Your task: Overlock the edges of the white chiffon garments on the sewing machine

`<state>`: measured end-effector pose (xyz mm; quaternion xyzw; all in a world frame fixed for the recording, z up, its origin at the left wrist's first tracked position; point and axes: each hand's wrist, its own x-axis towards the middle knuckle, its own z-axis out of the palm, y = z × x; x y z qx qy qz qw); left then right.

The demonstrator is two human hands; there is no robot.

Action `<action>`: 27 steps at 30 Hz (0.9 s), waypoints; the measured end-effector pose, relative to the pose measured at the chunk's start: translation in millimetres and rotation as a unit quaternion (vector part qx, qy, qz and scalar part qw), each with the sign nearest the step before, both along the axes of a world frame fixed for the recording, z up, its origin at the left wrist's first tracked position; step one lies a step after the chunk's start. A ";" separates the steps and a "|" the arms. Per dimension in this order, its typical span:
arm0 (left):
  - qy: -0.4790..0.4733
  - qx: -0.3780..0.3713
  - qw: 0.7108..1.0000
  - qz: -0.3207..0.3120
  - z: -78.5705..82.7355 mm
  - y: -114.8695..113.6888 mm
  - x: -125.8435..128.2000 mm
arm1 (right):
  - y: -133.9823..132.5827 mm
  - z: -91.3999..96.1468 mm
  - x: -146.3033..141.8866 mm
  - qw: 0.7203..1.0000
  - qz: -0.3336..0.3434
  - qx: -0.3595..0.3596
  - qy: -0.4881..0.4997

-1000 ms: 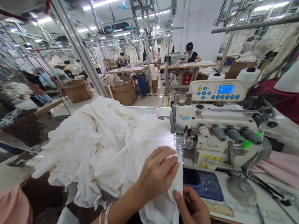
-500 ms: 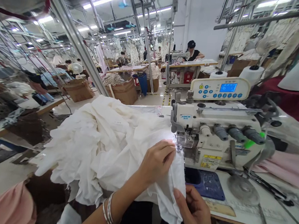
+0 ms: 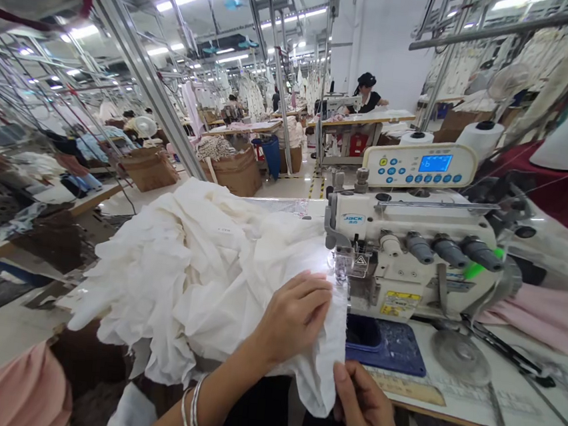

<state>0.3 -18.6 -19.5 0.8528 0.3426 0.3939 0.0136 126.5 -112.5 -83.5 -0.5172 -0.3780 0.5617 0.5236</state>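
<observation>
White cloth [image 3: 191,284], crumpled into a large heap of soft folds, lies on the table [image 3: 496,411] and hangs over its near edge; a flatter strip runs just in front of the presser foot [image 3: 347,262] of the overlock machine [image 3: 405,251]; left hand [image 3: 293,321] rests on this strip, fingers [image 3: 306,295] pressed together; bangles [image 3: 190,411] circle its wrist; right hand [image 3: 365,415] pinches the cloth's lower edge, thumb [image 3: 343,373] in front, other fingers hidden behind it; a blue mat [image 3: 394,347], a ruler [image 3: 408,389] and pink cloth [image 3: 540,318] lie on the table to the right; thread cones [image 3: 482,139] stand behind the machine; beyond, a co-worker [image 3: 368,100] sits at a sewing table [image 3: 368,117]; cardboard boxes [image 3: 232,174] and metal racks [image 3: 141,72] line the long workroom.
</observation>
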 end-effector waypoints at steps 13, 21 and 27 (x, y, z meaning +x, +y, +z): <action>-0.017 -0.061 0.998 -0.020 4.5 22.3 -2.1 | 15.6 -1.3 3.7 0.994 -0.039 0.067 -0.076; -0.077 -0.214 0.968 0.104 -7.4 24.5 -69.8 | 15.1 -1.4 1.1 0.974 0.064 -0.020 0.219; 0.124 -0.349 0.908 0.196 -14.0 46.0 -109.0 | 9.3 -8.8 -26.5 0.941 0.131 -0.061 0.305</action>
